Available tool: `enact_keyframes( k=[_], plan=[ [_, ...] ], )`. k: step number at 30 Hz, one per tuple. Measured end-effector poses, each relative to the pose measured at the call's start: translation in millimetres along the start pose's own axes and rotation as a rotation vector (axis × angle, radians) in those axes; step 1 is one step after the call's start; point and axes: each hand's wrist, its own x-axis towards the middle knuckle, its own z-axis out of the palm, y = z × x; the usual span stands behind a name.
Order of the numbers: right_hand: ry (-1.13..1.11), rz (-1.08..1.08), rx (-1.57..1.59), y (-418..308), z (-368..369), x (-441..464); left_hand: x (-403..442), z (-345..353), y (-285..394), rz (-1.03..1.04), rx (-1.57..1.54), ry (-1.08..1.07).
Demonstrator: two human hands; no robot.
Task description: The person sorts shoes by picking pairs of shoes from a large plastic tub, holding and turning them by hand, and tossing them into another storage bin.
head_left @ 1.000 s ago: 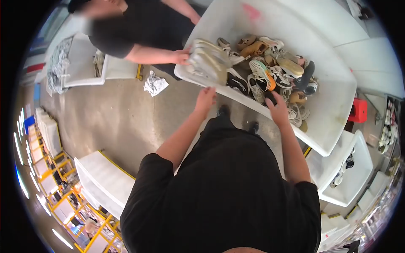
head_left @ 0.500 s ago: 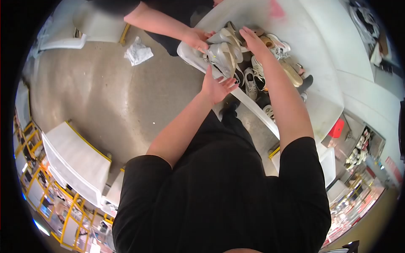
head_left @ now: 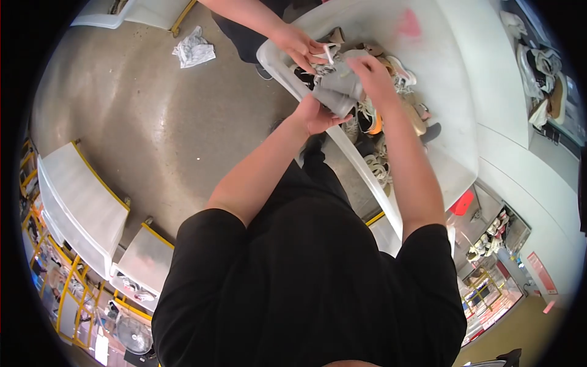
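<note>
A pair of grey shoes [head_left: 337, 85], blurred by motion, is between my two hands over a white bin. My left hand [head_left: 315, 116] holds them from below, fingers curled round the lower end. From the right, my right hand [head_left: 372, 74] grips their other side, its fingertips partly hidden. Close by, another person's hand [head_left: 299, 48] holds a small white strip [head_left: 329, 55] above the bin. Beneath my hands the white bin [head_left: 382, 174] holds several mixed shoes, among them an orange-and-white shoe [head_left: 373, 122] and a tan sole [head_left: 416, 119].
A crumpled white plastic bag [head_left: 194, 48] lies on the concrete floor. White bins with yellow-edged frames [head_left: 85, 196] stand at the left. More shoes [head_left: 541, 76] are in a container at the upper right. A red object [head_left: 461, 203] is beyond the bin's near right end.
My hands have closed on the grey shoes, which the other person was holding before. That person's hand has come off them and now has a white strip. The view has shifted slightly.
</note>
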Motion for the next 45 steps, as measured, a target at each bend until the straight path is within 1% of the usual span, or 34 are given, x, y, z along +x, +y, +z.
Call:
enact_keyframes(
  k=[1, 2, 3, 5, 7, 9, 10, 11, 12, 13, 14, 15, 17, 18, 19, 20, 21, 23, 25, 26, 27, 29, 30, 31, 33, 35, 37, 39, 41, 43, 45],
  plan=[
    [0.119, -0.242, -0.028, 10.6, -1.8, -22.9, -4.7, 5.1, -13.5, 0.036, 0.081, 0.019],
    [0.235, -0.49, -0.053, 15.6, -4.8, -45.6, -11.5, 11.9, -24.8, 0.042, 0.084, 0.008],
    [0.24, -0.504, -0.057, 13.8, -10.2, -68.5, -19.2, 20.4, -34.8, 0.144, 0.14, 0.013],
    [0.278, -0.711, -0.065, 12.1, -20.3, -120.6, -36.7, 32.2, -58.5, 0.346, 0.249, 0.03],
    [0.288, -0.747, -0.102, 18.1, -31.4, -156.7, -50.0, 41.7, -68.7, 0.37, 0.252, -0.008],
    [0.299, -0.781, -0.13, 24.9, -39.4, -191.3, -72.1, 63.6, -85.0, 0.572, 0.664, -0.032],
    [0.295, -0.804, -0.211, 26.7, -43.0, -206.3, -83.6, 79.3, -94.2, 0.614, 0.7, -0.034],
    [0.289, -0.826, -0.291, 29.0, -46.1, -216.8, -86.6, 81.0, -105.6, 0.635, 0.711, -0.036],
    [0.339, -0.893, -0.296, 34.9, -47.0, -222.9, -88.8, 79.1, -117.6, 0.745, 0.784, -0.064],
    [0.338, -0.91, -0.286, 46.3, -49.9, -224.9, -92.5, 80.9, -129.7, 0.852, 0.858, -0.091],
    [0.384, -0.971, -0.221, 58.0, -51.2, -225.6, -96.2, 82.5, -141.8, 0.917, 0.901, -0.089],
    [0.428, -1.031, -0.153, 68.3, -52.8, -227.5, -101.5, 83.3, -155.0, 0.933, 0.912, -0.085],
    [0.448, -1.08, -0.154, 69.0, -51.5, -243.5, -115.3, 94.3, -175.4, 1.005, 0.905, -0.058],
    [0.398, -1.086, 0.041, 71.4, -49.0, -248.6, -118.6, 90.3, -179.9, 1.106, 1.007, -0.041],
    [0.341, -1.089, 0.232, 72.2, -48.6, -253.4, -125.5, 92.7, -185.7, 1.129, 1.013, -0.038],
    [0.361, -1.109, 0.155, 71.2, -51.3, -261.2, -134.5, 94.1, -193.5, 1.142, 0.966, -0.022],
    [0.341, -1.13, 0.161, 69.9, -51.8, -265.8, -143.6, 95.3, -200.0, 1.155, 0.917, -0.002],
    [0.335, -1.25, 0.198, 67.8, -45.1, -276.3, -162.2, 93.5, -209.3, 1.23, 0.921, 0.015],
    [0.327, -1.309, 0.237, 63.4, -33.5, -281.4, -176.7, 90.2, -216.0, 1.317, 1.066, 0.034],
    [0.318, -1.317, 0.105, 61.6, -27.8, -285.1, -183.7, 84.8, -219.1, 1.377, 1.115, 0.016],
    [0.31, -1.325, -0.029, 58.9, -22.0, -287.6, -192.7, 80.5, -221.5, 1.398, 1.11, 0.025],
    [0.295, -1.372, -0.014, 53.9, -3.4, -286.6, -216.6, 75.2, -223.5, 1.379, 1.094, 0.047],
    [0.277, -1.389, -0.043, 51.0, 5.8, -288.0, -231.6, 66.2, -220.4, 1.332, 1.087, 0.065],
    [0.258, -1.405, -0.074, 47.0, 15.6, -291.0, -245.4, 63.6, -220.3, 1.357, 1.074, 0.079],
    [0.18, -1.441, -0.067, 36.1, 35.3, -299.9, -271.7, 62.1, -221.6, 1.308, 1.105, 0.137],
    [0.12, -1.441, -0.102, 29.9, 70.9, -312.7, -293.6, 44.4, -224.2, 1.353, 1.018, 0.202],
    [0.071, -1.502, -0.113, 18.3, 108.5, -325.8, -316.7, 25.0, -222.1, 1.437, 0.966, 0.334],
    [0.062, -1.567, -0.223, 11.0, 142.8, -335.3, -329.5, -5.3, -220.8, 1.469, 0.833, 0.355],
    [-0.044, -1.509, -0.182, 9.2, 186.6, -344.9, -360.8, -33.1, -214.2, 1.517, 0.836, 0.435],
    [-0.175, -1.456, -0.28, 5.2, 223.3, -357.1, -389.2, -59.2, -217.7, 1.485, 0.721, 0.67],
    [-0.418, -1.346, -0.276, 9.1, 262.4, -361.5, -388.7, -124.3, -216.0, 1.378, 0.334, 0.594]
  ],
)
